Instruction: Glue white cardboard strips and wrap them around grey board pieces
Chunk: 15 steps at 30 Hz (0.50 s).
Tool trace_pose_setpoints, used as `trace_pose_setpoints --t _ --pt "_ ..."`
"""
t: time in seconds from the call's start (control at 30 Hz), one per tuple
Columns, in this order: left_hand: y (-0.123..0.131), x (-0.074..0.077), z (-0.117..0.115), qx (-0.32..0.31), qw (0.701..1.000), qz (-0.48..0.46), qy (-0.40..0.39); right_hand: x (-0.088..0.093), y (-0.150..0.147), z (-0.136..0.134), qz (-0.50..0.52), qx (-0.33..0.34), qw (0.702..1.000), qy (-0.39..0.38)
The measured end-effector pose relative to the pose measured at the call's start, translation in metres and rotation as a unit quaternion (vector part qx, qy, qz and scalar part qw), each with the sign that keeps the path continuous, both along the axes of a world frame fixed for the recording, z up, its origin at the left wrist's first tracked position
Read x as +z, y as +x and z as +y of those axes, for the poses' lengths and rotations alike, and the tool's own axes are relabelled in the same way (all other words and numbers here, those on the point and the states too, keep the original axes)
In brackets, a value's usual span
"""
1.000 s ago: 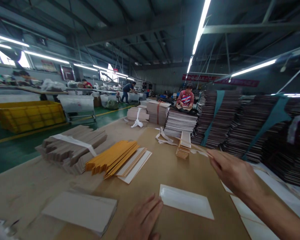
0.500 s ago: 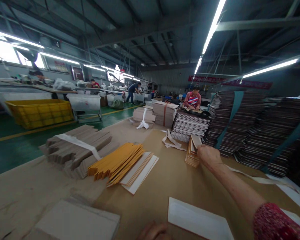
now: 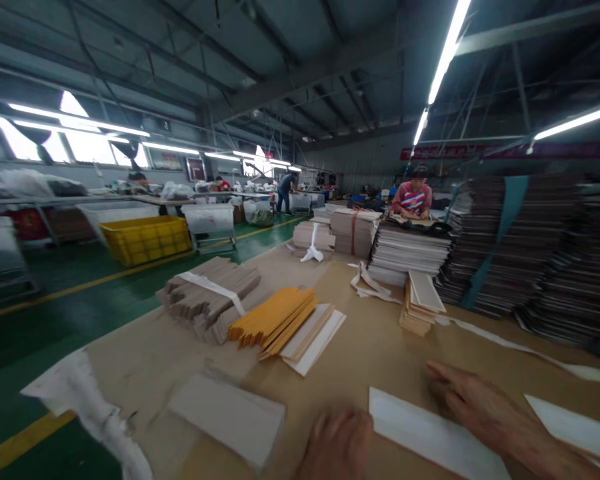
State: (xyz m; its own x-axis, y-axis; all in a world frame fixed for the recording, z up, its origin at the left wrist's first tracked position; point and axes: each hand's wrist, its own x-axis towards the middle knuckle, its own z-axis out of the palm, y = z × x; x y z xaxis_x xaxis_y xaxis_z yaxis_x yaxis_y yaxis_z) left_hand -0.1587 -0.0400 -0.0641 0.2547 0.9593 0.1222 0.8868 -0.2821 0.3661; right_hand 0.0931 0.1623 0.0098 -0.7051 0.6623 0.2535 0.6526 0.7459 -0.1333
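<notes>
My left hand [image 3: 337, 443] rests low in the middle, fingers laid on the table beside the left end of a white strip of board [image 3: 430, 430]; it is somewhat blurred. To its right, my right hand [image 3: 473, 400] hovers over or beside that strip, fingers stretched out and nothing seen in them. Beyond it stands a small stack of narrow boards [image 3: 416, 310], topped by a pale board [image 3: 427, 291] set askew. Left of my hands lies a flat grey board [image 3: 230, 413]. Another white strip [image 3: 575, 423] is partly behind my right forearm.
Orange strips [image 3: 275, 317] and a tied grey bundle [image 3: 207, 293] lie on the left of the table [image 3: 145, 353]. Tall strapped stacks of dark boards [image 3: 545, 247] rise at right. A co-worker [image 3: 413, 199] sits beyond. A yellow bin [image 3: 147, 239] stands on the floor.
My right hand has left the small stack of boards and come back toward me, near the white strip. More of my left hand shows. The view has turned left.
</notes>
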Motion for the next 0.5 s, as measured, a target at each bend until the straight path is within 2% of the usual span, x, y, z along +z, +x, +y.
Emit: trace_pose_setpoints --t 0.03,0.1,0.17,0.23,0.3,0.4,0.5 --pt "0.004 0.019 -0.009 -0.003 1.0 -0.019 -0.013 -0.001 0.006 -0.012 -0.004 0.01 0.999 -0.043" --pt "0.01 0.053 -0.022 0.028 0.998 -0.053 -0.011 0.003 0.015 -0.03 -0.008 0.008 0.996 -0.088" --pt "0.015 0.072 -0.026 0.032 0.997 -0.064 -0.022 0.008 0.02 -0.04 -0.012 0.006 0.993 -0.12" --pt "0.018 0.077 -0.026 0.031 0.997 -0.068 -0.019 0.012 0.023 -0.046 -0.012 0.009 0.99 -0.14" --pt "0.02 0.073 -0.024 0.035 0.997 -0.067 -0.019 0.014 0.025 -0.053 -0.009 0.013 0.989 -0.145" --pt "0.02 0.067 -0.021 0.042 0.997 -0.065 -0.018 0.015 0.026 -0.062 -0.002 0.017 0.991 -0.135" --pt "0.02 0.071 -0.021 0.043 0.997 -0.066 -0.012 0.013 0.025 -0.071 0.007 0.021 0.993 -0.118"
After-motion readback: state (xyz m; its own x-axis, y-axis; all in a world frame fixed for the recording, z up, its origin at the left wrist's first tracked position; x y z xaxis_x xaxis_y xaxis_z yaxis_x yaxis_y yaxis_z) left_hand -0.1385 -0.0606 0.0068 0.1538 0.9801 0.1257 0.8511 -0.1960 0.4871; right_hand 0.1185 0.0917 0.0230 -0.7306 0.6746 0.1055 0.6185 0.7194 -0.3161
